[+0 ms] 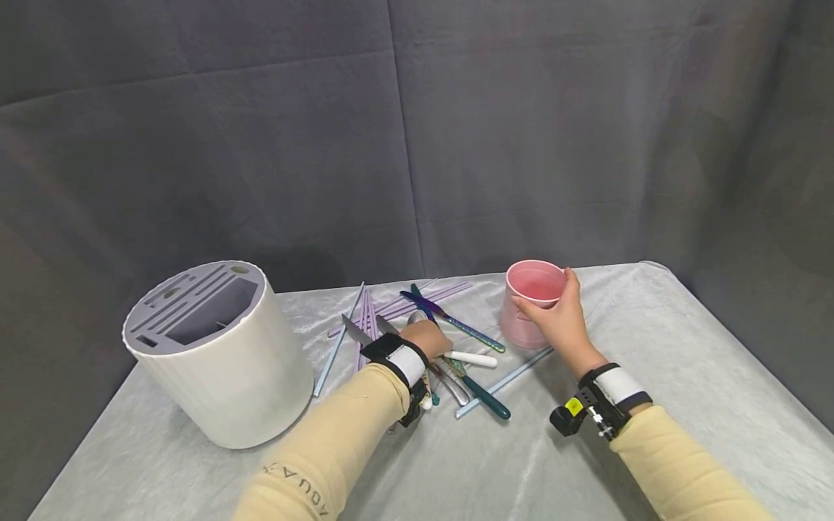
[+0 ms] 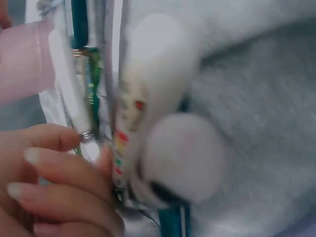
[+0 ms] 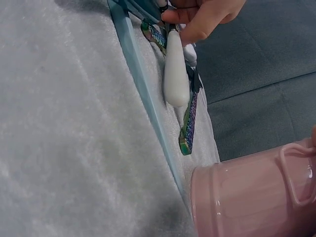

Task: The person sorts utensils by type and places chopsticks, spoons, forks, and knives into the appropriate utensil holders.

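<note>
Sleeved left hand [image 1: 426, 337] pinches a white-handled utensil [image 1: 474, 358] from the mid-table cutlery pile, while right hand [image 1: 562, 318] fingers wrap the pink cup [image 1: 531, 302], steadying it.

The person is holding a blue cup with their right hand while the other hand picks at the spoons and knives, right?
Not quite: the round ceramic cup is pink, not blue, as the head view shows. The right hand does hold it by the rim, while the left hand picks at the pile of cutlery.
</note>
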Demonstrator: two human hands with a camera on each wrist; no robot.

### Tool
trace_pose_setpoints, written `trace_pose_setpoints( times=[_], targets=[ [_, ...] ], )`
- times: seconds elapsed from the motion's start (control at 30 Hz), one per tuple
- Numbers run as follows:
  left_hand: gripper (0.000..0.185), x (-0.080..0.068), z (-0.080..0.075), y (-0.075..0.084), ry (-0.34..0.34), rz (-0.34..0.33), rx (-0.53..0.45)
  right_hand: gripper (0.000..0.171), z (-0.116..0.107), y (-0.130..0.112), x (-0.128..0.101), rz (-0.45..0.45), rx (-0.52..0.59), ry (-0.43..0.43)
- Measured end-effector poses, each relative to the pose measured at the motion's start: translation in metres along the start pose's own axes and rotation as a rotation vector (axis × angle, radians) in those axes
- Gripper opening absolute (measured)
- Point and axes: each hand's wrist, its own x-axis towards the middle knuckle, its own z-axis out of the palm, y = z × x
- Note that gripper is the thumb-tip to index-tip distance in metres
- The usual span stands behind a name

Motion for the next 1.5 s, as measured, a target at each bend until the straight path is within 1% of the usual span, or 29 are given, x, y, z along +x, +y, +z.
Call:
trace_pose_setpoints(
  times=[0.07, 0.17, 0.2, 0.23, 0.27, 0.3, 0.33, 0.37, 0.4, 0.43, 0.5, 0.57, 0.6, 0.63, 0.67, 0.77, 0.8, 0.9, 1.0, 1.03, 1.07, 1.17, 1.27, 1.3, 1.37, 1.5],
  targets=[
    [0.027, 0.028, 0.027, -0.014, 0.057, 0.021, 0.021, 0.101, 0.001, 0.000, -0.001, 0.001, 0.009, 0.001],
    [0.027, 0.069, 0.066, -0.033, 0.081, 0.004, 0.026, 0.101, 0.002, 0.001, -0.001, -0.003, 0.017, -0.003],
    [0.026, 0.065, 0.065, -0.031, 0.085, -0.011, 0.023, 0.101, 0.003, 0.001, -0.001, -0.006, 0.017, -0.003],
    [0.028, 0.069, 0.069, -0.033, 0.061, -0.028, -0.016, 0.101, 0.003, 0.001, -0.001, -0.008, 0.016, -0.002],
    [0.029, 0.067, 0.068, -0.032, 0.019, -0.058, -0.062, 0.101, 0.003, 0.001, -0.001, -0.011, 0.012, 0.001],
    [0.029, 0.062, 0.063, -0.029, -0.023, -0.094, -0.132, 0.101, 0.004, 0.001, -0.001, -0.014, 0.009, 0.005],
    [0.029, 0.057, 0.059, -0.027, -0.038, -0.124, -0.206, 0.101, 0.003, 0.001, -0.001, -0.015, 0.006, 0.010],
    [0.029, 0.045, 0.050, -0.022, -0.061, -0.162, -0.287, 0.101, 0.003, 0.001, -0.001, -0.016, 0.004, 0.013],
    [0.028, 0.038, 0.046, -0.020, -0.084, -0.187, -0.409, 0.101, 0.003, 0.001, -0.001, -0.019, 0.001, 0.016],
    [0.027, 0.038, 0.047, -0.020, -0.109, -0.240, -0.547, 0.101, 0.002, 0.001, -0.001, -0.019, 0.000, 0.018],
    [0.021, 0.019, 0.034, -0.011, -0.091, -0.343, -0.797, 0.101, 0.001, 0.001, -0.001, -0.024, 0.002, 0.021],
    [0.014, 0.002, 0.022, -0.002, -0.048, -0.427, -1.001, 0.101, 0.000, 0.001, 0.000, -0.031, 0.006, 0.023],
    [0.012, -0.004, 0.017, 0.002, -0.028, -0.466, -1.094, 0.101, 0.000, 0.000, 0.000, -0.035, 0.007, 0.025],
    [0.015, -0.014, 0.008, 0.008, -0.005, -0.517, -1.139, 0.101, 0.000, 0.000, 0.001, -0.036, 0.008, 0.025],
    [0.017, -0.017, 0.006, 0.010, 0.008, -0.533, -1.172, 0.101, 0.000, 0.000, 0.001, -0.036, 0.010, 0.025],
    [0.017, -0.015, 0.010, 0.009, 0.020, -0.551, -1.212, 0.101, 0.000, 0.000, 0.000, -0.030, 0.015, 0.016],
    [0.015, -0.007, 0.019, 0.003, 0.019, -0.527, -1.243, 0.101, 0.001, 0.000, 0.000, -0.029, 0.015, 0.012],
    [0.020, -0.005, 0.023, -0.001, 0.018, -0.513, -1.246, 0.101, 0.001, 0.001, -0.001, -0.026, 0.020, 0.009],
    [0.031, -0.019, 0.012, 0.001, 0.015, -0.493, -1.258, 0.101, 0.002, 0.002, -0.001, -0.032, 0.021, 0.016],
    [0.034, -0.032, 0.001, 0.007, 0.015, -0.503, -1.245, 0.101, 0.001, 0.002, -0.001, -0.033, 0.022, 0.018],
    [0.036, -0.039, -0.003, 0.008, 0.018, -0.488, -1.256, 0.101, 0.001, 0.003, 0.000, -0.034, 0.021, 0.019],
    [0.032, -0.055, -0.011, 0.009, 0.014, -0.427, -1.326, 0.101, 0.001, 0.003, 0.000, -0.034, 0.023, 0.017],
    [0.024, -0.061, -0.013, 0.007, 0.021, -0.351, -1.364, 0.101, 0.002, 0.004, 0.001, -0.034, 0.023, 0.014],
    [0.021, -0.061, -0.013, 0.007, 0.035, -0.327, -1.374, 0.101, 0.002, 0.004, 0.001, -0.035, 0.023, 0.016],
    [0.017, -0.060, -0.012, 0.006, 0.075, -0.261, -1.363, 0.101, 0.002, 0.005, 0.001, -0.035, 0.021, 0.018],
    [0.014, -0.055, -0.013, 0.006, 0.192, -0.125, -1.333, 0.101, 0.003, 0.006, 0.001, -0.033, 0.015, 0.021]
  ],
)
